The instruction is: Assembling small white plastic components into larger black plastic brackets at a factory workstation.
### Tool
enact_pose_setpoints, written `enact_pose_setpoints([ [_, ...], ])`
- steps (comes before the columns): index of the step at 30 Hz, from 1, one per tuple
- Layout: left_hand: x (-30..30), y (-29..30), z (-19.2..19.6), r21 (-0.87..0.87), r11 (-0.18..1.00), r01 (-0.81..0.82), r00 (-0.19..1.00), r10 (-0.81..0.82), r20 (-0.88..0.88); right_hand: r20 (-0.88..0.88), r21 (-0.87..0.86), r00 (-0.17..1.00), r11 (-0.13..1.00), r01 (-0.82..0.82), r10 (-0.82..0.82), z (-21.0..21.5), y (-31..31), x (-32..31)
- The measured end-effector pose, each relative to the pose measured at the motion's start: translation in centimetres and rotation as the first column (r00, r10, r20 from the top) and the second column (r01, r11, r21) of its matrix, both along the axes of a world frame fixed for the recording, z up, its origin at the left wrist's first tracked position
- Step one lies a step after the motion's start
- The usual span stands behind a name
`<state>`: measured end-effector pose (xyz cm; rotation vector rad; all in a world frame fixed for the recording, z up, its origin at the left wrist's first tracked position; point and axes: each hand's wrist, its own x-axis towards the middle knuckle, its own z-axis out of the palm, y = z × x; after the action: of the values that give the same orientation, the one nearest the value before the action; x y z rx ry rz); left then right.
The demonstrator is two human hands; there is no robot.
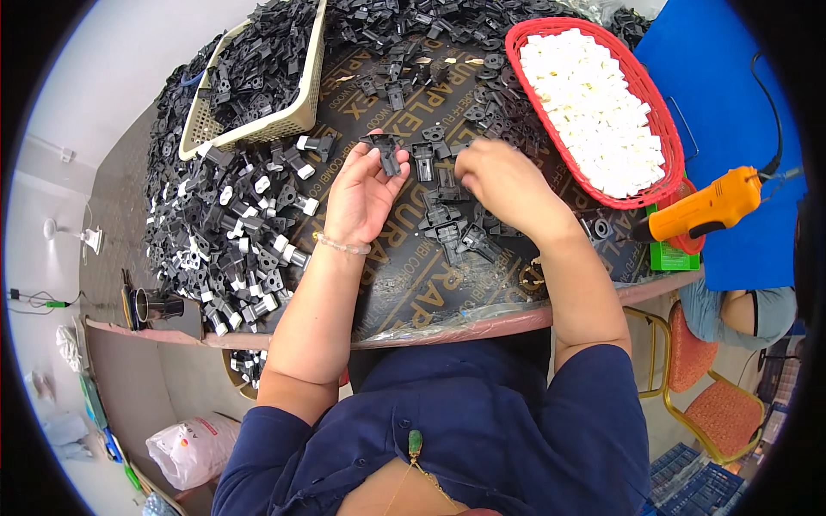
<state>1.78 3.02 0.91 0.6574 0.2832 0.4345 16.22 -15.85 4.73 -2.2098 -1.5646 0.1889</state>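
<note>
My left hand (361, 191), palm up, holds a black plastic bracket-like part (385, 155) between thumb and fingers. To its right, my right hand (508, 182) is closed, its fingertips curled down above the table; whatever they pinch is hidden. Between and below the hands lie several loose black plastic parts (448, 234). On the left spreads a heap of black parts with white pieces fitted in them (249, 224). A red basket (551, 142) of small white plastic pieces (594, 112) stands at the far right.
A cream plastic basket (258, 131) piled with black parts stands at the far left. More black parts (404, 21) are heaped along the back. An orange corded power tool (710, 206) rests by the right table edge, above a green box (674, 256). A metal cup (159, 305) sits at the left edge.
</note>
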Motion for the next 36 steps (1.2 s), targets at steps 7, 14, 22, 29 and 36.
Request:
enact_pose_setpoints([
  [7,0.0,-0.1,-0.1,-0.012,1.000,0.020,1.000,-0.020,0.019,0.229,0.005,0.945,0.971,0.239,-0.234,-1.9,0.2,3.0],
  [14,-0.1,0.0,0.3,-0.012,1.000,0.010,1.000,-0.009,0.025,-0.030,0.192,0.995,0.976,0.097,-0.093,-1.7,0.2,3.1],
  [22,-0.1,-0.8,0.3,0.073,0.981,0.180,0.982,-0.175,-0.075,-0.127,0.596,0.990,0.802,0.022,0.067,-0.1,1.5,0.7],
  [29,-0.3,-1.5,0.8,0.119,0.986,0.120,0.993,-0.122,0.008,-0.159,0.489,0.971,0.869,-0.078,0.177,-0.1,1.6,-1.0],
  [36,-0.3,-1.9,1.0,0.104,0.988,0.115,0.993,-0.116,0.003,-0.182,0.585,0.974,0.811,-0.004,0.137,0.5,1.9,-1.7],
])
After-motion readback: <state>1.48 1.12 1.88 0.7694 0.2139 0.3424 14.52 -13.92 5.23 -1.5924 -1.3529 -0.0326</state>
